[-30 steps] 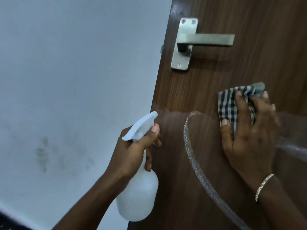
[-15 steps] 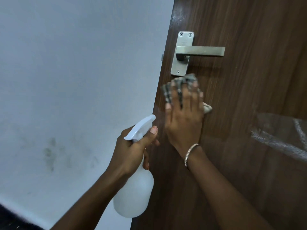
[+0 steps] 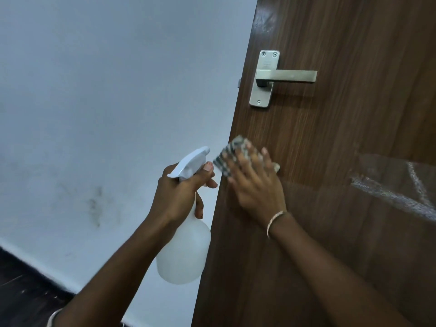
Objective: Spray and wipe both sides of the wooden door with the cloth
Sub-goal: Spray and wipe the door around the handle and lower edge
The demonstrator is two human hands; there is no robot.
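Door [image 3: 330,220] wiping can go wrong in a few ways from here, we judge. Our right hand [image 3: 257,185] works the cloth [image 3: 232,153] right at the door's free edge, so a stroke carried further left could run the cloth off the wood. The grip of that hand is spread, its fingers straight and pressing the checked cloth flat on the wood rather than pinching it, so a bunched corner could slide out from under them. The door appears to stand ajar, and a firm push might swing it away from us. Our left hand [image 3: 181,194] has its grip curled round the neck of the spray bottle [image 3: 184,251], with the nozzle just beside the right hand. A stray squeeze would wet that hand or the pale wall [image 3: 106,90] instead of the wood. At the right a whitish foamy streak [image 3: 389,194] lies well apart from the cloth and may run or dry into a mark if we leave it. The door takes up the right half of our view. It is dark brown, finely grained and glossy, with a wet sheen lower down. A metal lever handle [image 3: 286,76] sits above the cloth, apart from it.
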